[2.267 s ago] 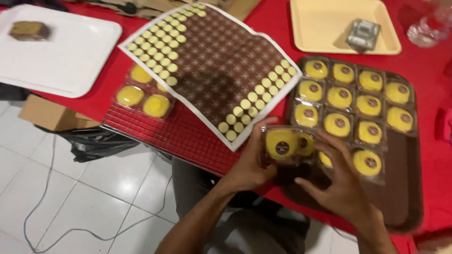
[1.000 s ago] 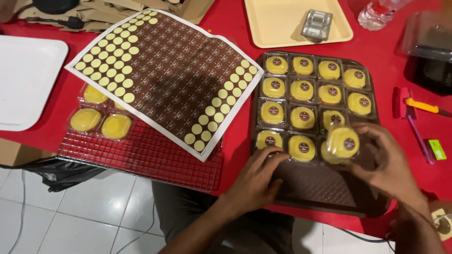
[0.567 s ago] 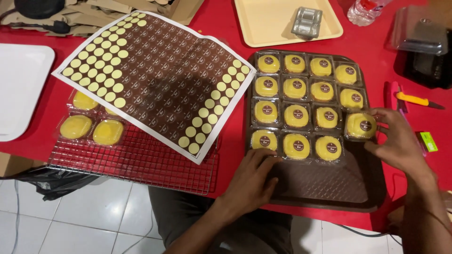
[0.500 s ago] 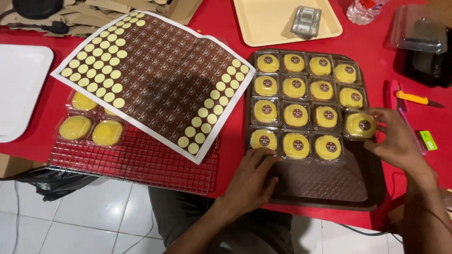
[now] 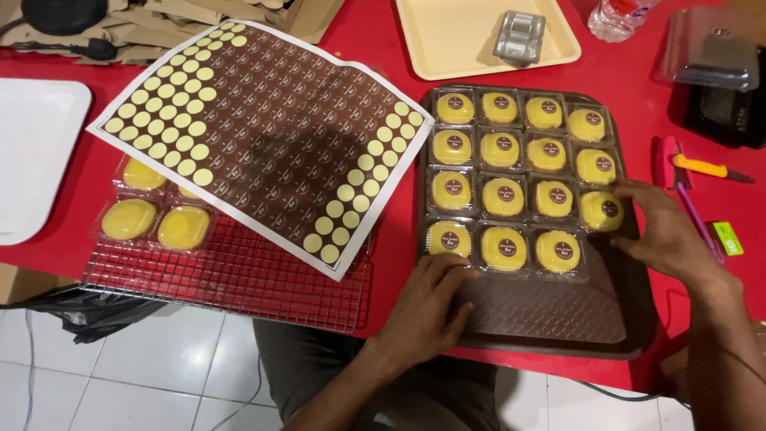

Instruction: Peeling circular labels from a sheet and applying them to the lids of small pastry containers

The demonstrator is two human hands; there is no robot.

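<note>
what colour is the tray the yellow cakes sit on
Dark brown tray with a fine textured pattern, seen in the head view.

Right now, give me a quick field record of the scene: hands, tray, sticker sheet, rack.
Left hand: fingertips on the brown tray, at the front-left packed cake
Right hand: fingers at the packed cake by the right rim
Tray contents: yellow cakes in clear packs, in rows, each with a round sticker
Sticker sheet: brown, partly peeled, overlapping the wire rack
Rack: unstickered cake packs
</note>
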